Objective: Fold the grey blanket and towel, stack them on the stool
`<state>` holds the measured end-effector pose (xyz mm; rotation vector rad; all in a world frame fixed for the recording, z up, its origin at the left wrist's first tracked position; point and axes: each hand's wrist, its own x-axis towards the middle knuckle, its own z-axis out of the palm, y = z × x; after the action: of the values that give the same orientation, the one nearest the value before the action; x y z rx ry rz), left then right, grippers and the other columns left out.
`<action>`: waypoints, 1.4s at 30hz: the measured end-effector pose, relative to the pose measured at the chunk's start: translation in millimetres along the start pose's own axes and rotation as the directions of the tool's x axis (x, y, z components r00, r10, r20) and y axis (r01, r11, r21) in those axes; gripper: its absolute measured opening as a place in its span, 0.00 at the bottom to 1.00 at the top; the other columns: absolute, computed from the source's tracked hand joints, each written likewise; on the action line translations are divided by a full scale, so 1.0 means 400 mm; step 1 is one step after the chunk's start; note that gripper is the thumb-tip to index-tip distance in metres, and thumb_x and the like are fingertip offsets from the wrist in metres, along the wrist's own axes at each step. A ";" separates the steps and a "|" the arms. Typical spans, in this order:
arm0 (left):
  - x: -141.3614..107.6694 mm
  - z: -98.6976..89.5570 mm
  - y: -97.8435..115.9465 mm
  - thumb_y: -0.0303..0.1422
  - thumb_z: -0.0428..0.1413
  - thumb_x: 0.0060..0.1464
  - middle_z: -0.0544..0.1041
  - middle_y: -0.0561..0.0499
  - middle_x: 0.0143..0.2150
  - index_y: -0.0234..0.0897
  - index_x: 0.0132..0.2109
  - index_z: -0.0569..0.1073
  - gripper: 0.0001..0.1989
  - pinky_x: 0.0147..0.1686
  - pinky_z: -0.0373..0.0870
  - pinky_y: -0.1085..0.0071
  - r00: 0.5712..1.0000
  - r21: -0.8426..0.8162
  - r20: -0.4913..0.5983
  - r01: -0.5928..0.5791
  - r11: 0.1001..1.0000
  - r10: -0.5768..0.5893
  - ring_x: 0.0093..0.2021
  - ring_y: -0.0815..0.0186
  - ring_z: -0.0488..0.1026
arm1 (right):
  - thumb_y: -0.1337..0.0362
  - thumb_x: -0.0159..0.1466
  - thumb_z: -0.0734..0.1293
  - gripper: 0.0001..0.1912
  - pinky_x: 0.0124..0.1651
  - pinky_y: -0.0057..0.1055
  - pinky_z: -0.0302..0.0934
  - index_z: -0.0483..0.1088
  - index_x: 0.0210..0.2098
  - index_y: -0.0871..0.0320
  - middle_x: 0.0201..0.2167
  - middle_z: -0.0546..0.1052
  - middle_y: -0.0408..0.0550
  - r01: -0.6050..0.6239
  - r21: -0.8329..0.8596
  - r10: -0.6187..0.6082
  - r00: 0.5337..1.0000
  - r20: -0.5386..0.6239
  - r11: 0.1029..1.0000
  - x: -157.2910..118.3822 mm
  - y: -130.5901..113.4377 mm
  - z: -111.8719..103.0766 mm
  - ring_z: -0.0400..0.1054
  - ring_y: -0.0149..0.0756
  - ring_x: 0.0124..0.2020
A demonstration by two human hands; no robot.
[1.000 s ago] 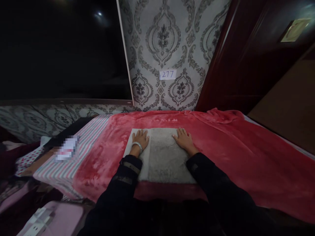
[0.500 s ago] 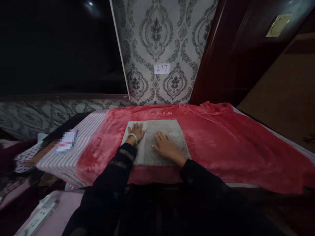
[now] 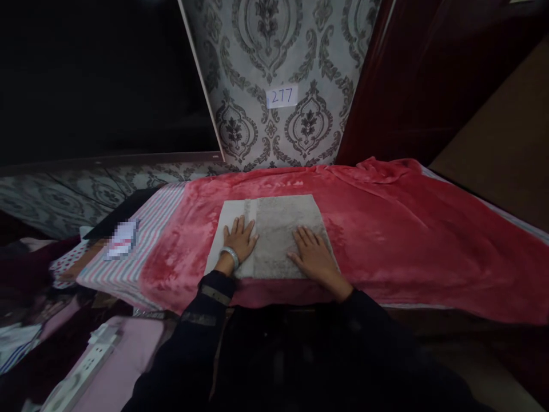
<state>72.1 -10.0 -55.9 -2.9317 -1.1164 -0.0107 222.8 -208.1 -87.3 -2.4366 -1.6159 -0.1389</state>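
Observation:
A grey cloth (image 3: 274,220) with a paler band on its left side lies flat on a red plush blanket (image 3: 394,246). My left hand (image 3: 240,237) rests on the cloth's left part, palm down with fingers spread. On that wrist is a light-coloured bangle. Toward the cloth's right edge, my right hand (image 3: 315,254) lies flat with its fingers stretched out. Neither hand grips anything.
A striped cloth (image 3: 158,220) shows left of the blanket, with a blurred-out packet (image 3: 123,239) on it. A large dark screen (image 3: 94,80) stands behind on the left. At lower left, a white power strip (image 3: 86,366) lies on a pink surface (image 3: 137,343).
My right hand has slid across the cloth to the right. My left hand has moved slightly nearer to me along it. The camera view has tilted down a little.

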 end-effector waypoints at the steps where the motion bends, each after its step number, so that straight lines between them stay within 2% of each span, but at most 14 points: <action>1: -0.001 0.001 0.001 0.45 0.40 0.69 0.43 0.42 0.78 0.45 0.75 0.52 0.31 0.70 0.45 0.40 1.000 -0.007 -0.004 0.000 1.000 0.000 0.77 0.49 0.41 | 0.46 0.73 0.52 0.37 0.73 0.50 0.39 0.54 0.73 0.63 0.74 0.51 0.57 -0.030 -0.009 0.030 1.000 -0.006 0.999 -0.018 0.020 0.005 0.42 0.49 0.75; 5: -0.004 0.002 0.003 0.45 0.41 0.69 0.43 0.42 0.78 0.45 0.75 0.52 0.31 0.70 0.44 0.39 1.000 -0.048 -0.003 -0.007 0.999 0.007 0.77 0.49 0.40 | 0.47 0.73 0.51 0.37 0.72 0.51 0.43 0.53 0.73 0.64 0.74 0.49 0.57 -0.137 -0.020 0.137 0.990 -0.024 0.990 -0.084 0.087 0.028 0.41 0.49 0.75; 10: -0.022 -0.012 -0.012 0.46 0.42 0.69 0.45 0.45 0.78 0.46 0.74 0.53 0.31 0.71 0.44 0.43 0.999 -0.084 0.035 -0.035 0.996 0.038 0.77 0.51 0.41 | 0.50 0.73 0.49 0.35 0.70 0.55 0.47 0.55 0.72 0.62 0.74 0.52 0.57 -0.142 -0.016 0.140 0.987 -0.080 0.990 -0.131 0.135 0.053 0.42 0.50 0.74; 13: -0.083 -0.009 -0.032 0.45 0.43 0.69 0.49 0.44 0.77 0.44 0.74 0.55 0.31 0.71 0.45 0.43 0.999 -0.075 0.022 -0.040 0.996 0.041 0.76 0.52 0.45 | 0.51 0.72 0.49 0.34 0.67 0.59 0.50 0.57 0.71 0.61 0.73 0.55 0.57 -0.148 -0.017 0.145 0.982 -0.124 0.989 -0.154 0.152 0.065 0.44 0.53 0.74; 16: -0.171 0.013 -0.052 0.44 0.42 0.69 0.53 0.43 0.76 0.43 0.73 0.57 0.30 0.71 0.45 0.42 0.998 -0.068 -0.052 -0.046 0.997 0.042 0.76 0.53 0.47 | 0.53 0.72 0.50 0.31 0.66 0.60 0.52 0.60 0.69 0.58 0.72 0.56 0.56 -0.139 -0.026 0.132 0.975 -0.181 0.990 -0.170 0.153 0.063 0.45 0.54 0.73; 19: -0.242 0.037 -0.066 0.43 0.42 0.69 0.55 0.41 0.75 0.40 0.73 0.58 0.29 0.72 0.44 0.44 0.990 -0.060 -0.122 -0.072 0.996 0.064 0.76 0.54 0.49 | 0.55 0.73 0.51 0.29 0.69 0.58 0.49 0.63 0.68 0.56 0.72 0.57 0.55 -0.044 -0.027 0.037 0.975 -0.220 0.999 -0.160 0.111 0.039 0.44 0.51 0.74; 21: -0.265 0.045 -0.067 0.43 0.42 0.69 0.55 0.40 0.75 0.39 0.72 0.59 0.29 0.72 0.44 0.44 0.986 -0.054 -0.150 -0.080 0.995 0.071 0.75 0.53 0.49 | 0.56 0.73 0.53 0.29 0.70 0.57 0.46 0.62 0.69 0.57 0.72 0.58 0.55 0.040 -0.013 -0.042 0.978 -0.202 0.999 -0.136 0.050 0.019 0.45 0.51 0.74; 24: -0.275 0.047 -0.053 0.42 0.43 0.69 0.56 0.40 0.75 0.38 0.72 0.60 0.29 0.72 0.46 0.45 0.986 -0.057 -0.163 -0.050 0.997 0.040 0.75 0.53 0.50 | 0.55 0.72 0.56 0.30 0.71 0.57 0.44 0.59 0.71 0.57 0.73 0.55 0.55 0.159 0.023 -0.155 0.982 -0.110 0.987 -0.094 -0.070 0.002 0.44 0.53 0.74; 26: -0.276 0.049 -0.036 0.41 0.42 0.69 0.57 0.41 0.75 0.39 0.71 0.62 0.28 0.71 0.48 0.44 0.984 -0.060 -0.176 -0.003 0.998 -0.008 0.75 0.52 0.50 | 0.55 0.72 0.58 0.31 0.71 0.58 0.44 0.56 0.72 0.54 0.74 0.51 0.53 0.257 0.051 -0.255 0.966 -0.043 0.965 -0.077 -0.140 0.005 0.42 0.53 0.74; 28: -0.278 0.053 -0.020 0.40 0.43 0.68 0.57 0.41 0.75 0.39 0.71 0.63 0.28 0.71 0.49 0.43 0.976 -0.057 -0.209 0.045 0.997 -0.056 0.75 0.51 0.51 | 0.58 0.71 0.60 0.33 0.71 0.59 0.42 0.53 0.73 0.51 0.75 0.50 0.51 0.343 0.064 -0.343 0.939 -0.009 0.937 -0.073 -0.183 0.014 0.41 0.52 0.75; 30: -0.282 0.060 -0.011 0.39 0.43 0.68 0.57 0.42 0.75 0.41 0.71 0.63 0.27 0.70 0.50 0.42 0.968 -0.053 -0.238 0.070 0.996 -0.080 0.75 0.50 0.51 | 0.60 0.70 0.62 0.33 0.71 0.60 0.40 0.53 0.73 0.51 0.74 0.51 0.50 0.385 0.062 -0.385 0.923 -0.007 0.921 -0.082 -0.196 0.024 0.42 0.51 0.75; 34: -0.285 0.074 -0.015 0.39 0.44 0.67 0.56 0.43 0.75 0.41 0.71 0.63 0.28 0.70 0.50 0.44 0.967 -0.048 -0.245 0.058 0.997 -0.068 0.75 0.51 0.51 | 0.61 0.70 0.61 0.32 0.72 0.55 0.43 0.56 0.72 0.52 0.74 0.54 0.48 0.349 0.047 -0.346 0.937 -0.053 0.936 -0.115 -0.162 0.039 0.44 0.49 0.74; 37: -0.287 0.079 -0.023 0.40 0.43 0.68 0.56 0.43 0.75 0.41 0.71 0.62 0.28 0.70 0.50 0.45 0.967 -0.045 -0.248 0.048 0.998 -0.058 0.75 0.51 0.51 | 0.62 0.70 0.60 0.31 0.71 0.51 0.45 0.56 0.72 0.57 0.73 0.56 0.51 0.304 0.005 -0.301 0.945 -0.130 0.953 -0.148 -0.115 0.057 0.47 0.48 0.73; 42: -0.290 0.080 -0.024 0.40 0.42 0.68 0.57 0.42 0.74 0.40 0.71 0.62 0.28 0.71 0.49 0.46 0.966 -0.047 -0.254 0.044 0.998 -0.054 0.75 0.51 0.51 | 0.67 0.70 0.57 0.37 0.71 0.50 0.46 0.42 0.76 0.61 0.71 0.59 0.56 0.217 -0.041 -0.220 0.929 -0.299 0.975 -0.216 -0.040 0.090 0.51 0.47 0.72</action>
<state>-20.8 -79.8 -88.6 -2.8293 -1.1586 -0.4038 172.9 -271.3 -137.2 -2.1040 -1.7361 -0.5273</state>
